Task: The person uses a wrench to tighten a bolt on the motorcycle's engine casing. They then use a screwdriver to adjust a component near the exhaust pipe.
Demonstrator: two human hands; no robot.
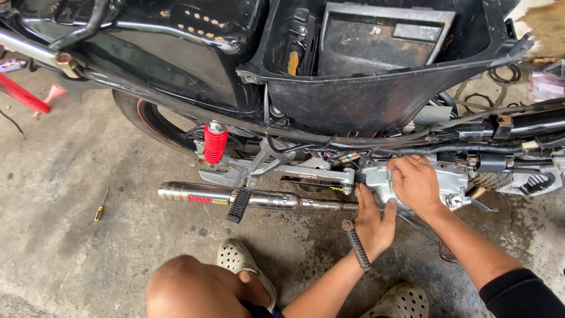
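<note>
I crouch beside a black motorcycle with its seat off. My right hand [415, 184] lies over the silver engine side cover [376, 179], fingers curled on its top. My left hand [374, 222] presses flat against the lower edge of the same cover, just behind the chrome exhaust pipe [235, 196]. The kick lever with its ribbed rubber end [356, 247] hangs in front of my left wrist. Whether either hand holds a small part I cannot tell.
A red rear shock spring [215, 143] and black footpeg [239, 205] sit left of my hands. The open underseat tub [365, 94] looms above. A yellow-handled screwdriver [101, 206] lies on the concrete floor at left. My knee [188, 288] and sandals fill the bottom.
</note>
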